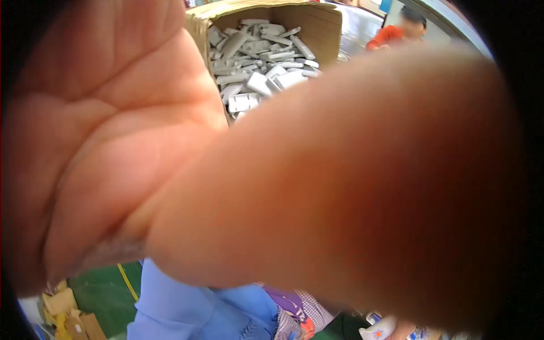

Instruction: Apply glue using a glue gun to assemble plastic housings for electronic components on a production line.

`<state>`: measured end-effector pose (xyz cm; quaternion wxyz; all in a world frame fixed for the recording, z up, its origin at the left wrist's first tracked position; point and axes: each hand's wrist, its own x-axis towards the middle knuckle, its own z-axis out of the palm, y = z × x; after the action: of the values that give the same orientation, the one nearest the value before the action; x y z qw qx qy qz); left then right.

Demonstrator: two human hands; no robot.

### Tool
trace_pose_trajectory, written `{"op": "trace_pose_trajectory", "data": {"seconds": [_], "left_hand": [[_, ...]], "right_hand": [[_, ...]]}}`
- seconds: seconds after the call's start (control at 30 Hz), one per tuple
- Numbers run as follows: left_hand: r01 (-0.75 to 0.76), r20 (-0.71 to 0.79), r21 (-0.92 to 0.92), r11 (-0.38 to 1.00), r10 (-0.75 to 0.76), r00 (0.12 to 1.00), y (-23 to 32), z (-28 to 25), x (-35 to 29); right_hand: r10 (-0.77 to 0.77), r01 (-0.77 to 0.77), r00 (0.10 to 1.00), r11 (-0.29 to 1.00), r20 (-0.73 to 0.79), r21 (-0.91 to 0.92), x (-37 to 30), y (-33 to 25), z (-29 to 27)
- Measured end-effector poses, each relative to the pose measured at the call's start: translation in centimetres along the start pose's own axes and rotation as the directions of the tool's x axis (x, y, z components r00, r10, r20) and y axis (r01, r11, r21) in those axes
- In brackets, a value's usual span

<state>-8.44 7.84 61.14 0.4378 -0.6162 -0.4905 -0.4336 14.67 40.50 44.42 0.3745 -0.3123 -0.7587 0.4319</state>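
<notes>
My right hand (187,187), by the look of the palm and thumb, is very close in front of the camera and covers most of the view. Its bare palm faces me on the left, and the blurred thumb stretches across to the right, apart from the palm. The fingertips are outside the picture; nothing shows in the palm. Light blue cloth (192,309) appears below. At the bottom right edge, part of a hand (402,330) is beside a white piece with an orange mark (378,330). Whether that is my left hand, I cannot tell.
Beyond my hand stands a large open cardboard box (314,28) heaped with white and grey plastic pieces (258,54). A person in orange-red (388,35) is at the back right. Yellow and brown packaging (68,314) lies on the green floor (102,292), lower left.
</notes>
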Motion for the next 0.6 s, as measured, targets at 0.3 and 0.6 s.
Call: {"op": "trace_pose_trajectory", "data": {"seconds": [0.3,0.6], "left_hand": [[0.221,-0.074,0.016,0.975,-0.219,0.973,-3.6,-0.6,-2.9],[0.399,-0.059,0.180,0.899,-0.395,0.917,0.2,-1.6,-4.8]], "right_hand": [[0.203,-0.387,0.896,0.791,0.394,0.474,1.9,-5.5,3.1],[0.156,-0.331,0.911,0.831,0.382,0.448,3.5,-5.6,4.0]]}}
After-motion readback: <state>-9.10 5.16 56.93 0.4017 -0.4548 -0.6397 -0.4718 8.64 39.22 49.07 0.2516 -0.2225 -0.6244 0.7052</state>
